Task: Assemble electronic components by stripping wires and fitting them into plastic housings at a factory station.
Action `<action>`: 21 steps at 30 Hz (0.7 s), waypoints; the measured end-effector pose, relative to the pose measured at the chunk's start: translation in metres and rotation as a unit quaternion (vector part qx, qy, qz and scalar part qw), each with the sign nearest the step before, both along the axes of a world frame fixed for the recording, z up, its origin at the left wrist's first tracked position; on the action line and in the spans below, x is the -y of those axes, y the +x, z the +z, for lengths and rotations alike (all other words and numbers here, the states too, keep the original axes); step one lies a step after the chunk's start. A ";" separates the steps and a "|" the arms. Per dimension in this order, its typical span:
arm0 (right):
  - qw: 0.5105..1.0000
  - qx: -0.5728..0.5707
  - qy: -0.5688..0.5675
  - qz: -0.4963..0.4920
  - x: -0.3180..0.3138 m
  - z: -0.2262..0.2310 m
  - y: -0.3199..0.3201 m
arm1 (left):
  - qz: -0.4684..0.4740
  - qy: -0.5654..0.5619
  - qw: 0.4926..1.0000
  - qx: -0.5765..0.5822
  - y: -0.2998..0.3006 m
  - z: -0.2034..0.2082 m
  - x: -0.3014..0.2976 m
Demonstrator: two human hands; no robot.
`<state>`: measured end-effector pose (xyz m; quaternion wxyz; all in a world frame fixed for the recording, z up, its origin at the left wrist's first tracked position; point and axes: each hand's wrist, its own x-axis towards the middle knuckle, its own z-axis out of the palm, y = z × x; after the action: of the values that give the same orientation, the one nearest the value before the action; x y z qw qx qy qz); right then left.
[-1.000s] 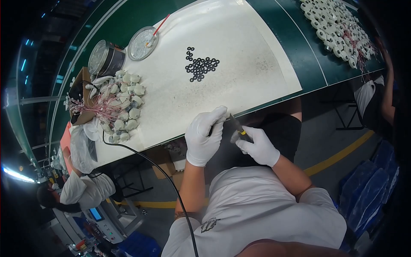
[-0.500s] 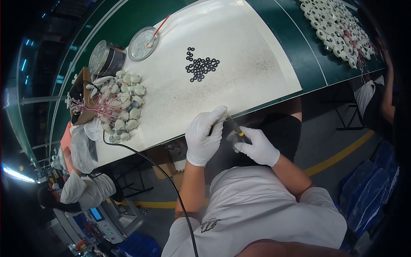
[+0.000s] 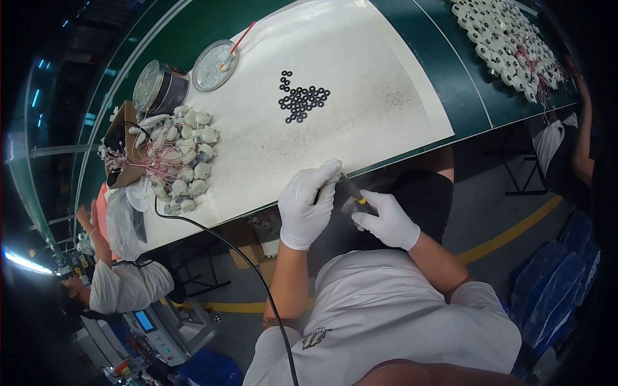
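Note:
My left hand [image 3: 308, 204], in a white glove, is closed at the table's near edge. Thumb and forefinger pinch something small that I cannot make out. Opposite it, my gloved right hand [image 3: 389, 220] grips a slim dark hand tool with a yellow band [image 3: 355, 193]. The tool is tilted, its far end meeting the left fingertips; its exact kind is unclear. Beyond my hands, a cluster of small black rings [image 3: 304, 101] lies flat on the white sheet [image 3: 360, 71].
White round parts with pink wires [image 3: 187, 154] are piled at left, beside a tub [image 3: 161, 87] and a clear dish [image 3: 215, 65] holding a red stick [image 3: 243, 37]. A black cable [image 3: 238, 241] crosses my left side. More white parts [image 3: 505, 48] lie far right. Co-workers sit both sides.
The co-worker at the left has raised a hand and lifted their head. My two hands and the tool have barely moved.

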<state>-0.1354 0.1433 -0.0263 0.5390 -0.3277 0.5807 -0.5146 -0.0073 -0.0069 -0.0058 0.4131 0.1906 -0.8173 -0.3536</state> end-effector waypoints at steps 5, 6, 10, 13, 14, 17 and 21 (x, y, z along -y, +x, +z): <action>1.000 -0.025 0.011 -0.003 0.001 0.013 -0.001 | 0.000 0.009 1.000 0.001 0.000 0.000 0.000; 1.000 -0.021 0.021 -0.004 0.001 0.014 0.000 | 0.001 0.009 1.000 0.001 0.000 -0.001 0.000; 0.999 -0.038 0.034 0.007 0.001 0.016 -0.001 | 0.002 0.013 1.000 0.004 0.000 0.001 -0.001; 0.999 -0.028 0.045 0.010 0.001 0.016 -0.002 | 0.001 0.016 1.000 0.003 0.001 0.000 -0.001; 0.999 -0.028 0.045 0.010 0.000 0.014 -0.003 | 0.001 0.016 1.000 0.003 0.000 -0.001 -0.001; 1.000 -0.015 0.022 -0.004 -0.001 0.007 -0.003 | -0.002 0.019 1.000 -0.004 0.000 -0.002 0.000; 1.000 -0.008 0.019 0.007 -0.001 0.008 -0.004 | 0.005 0.009 1.000 -0.003 -0.001 -0.001 -0.001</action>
<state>-0.1394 0.1443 -0.0183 0.5441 -0.3258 0.5924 -0.4969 -0.0080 -0.0063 -0.0072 0.4158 0.1967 -0.8120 -0.3593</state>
